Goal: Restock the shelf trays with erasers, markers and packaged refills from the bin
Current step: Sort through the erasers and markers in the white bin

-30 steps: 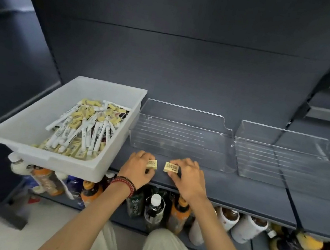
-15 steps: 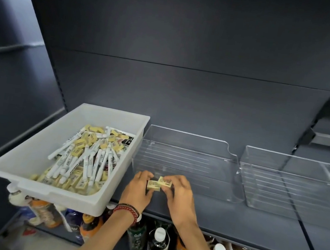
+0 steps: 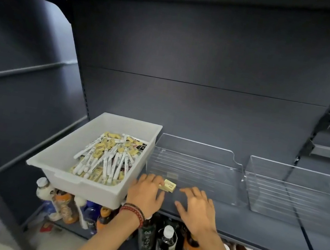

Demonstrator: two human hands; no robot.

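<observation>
A white bin (image 3: 57, 164) on the left of the dark shelf holds a heap of yellow erasers (image 3: 110, 141), white markers (image 3: 109, 160) and some packaged refills (image 3: 141, 147). Right of it stands a clear tray (image 3: 199, 149). Two yellow erasers (image 3: 169, 185) lie stacked at the tray's front left corner. My left hand (image 3: 146, 194) rests there with its fingertips touching their left end. My right hand (image 3: 197, 211) hovers just right of them, fingers spread, holding nothing.
A second clear tray (image 3: 293, 176) stands further right on the shelf (image 3: 261, 235). Bottles (image 3: 165, 244) and jars fill the lower shelf under my arms. The bin overhangs the shelf's front edge.
Both hands brought their erasers together and set them down at the tray's front. My right hand has let go and pulled back to the right; the camera has tilted up.
</observation>
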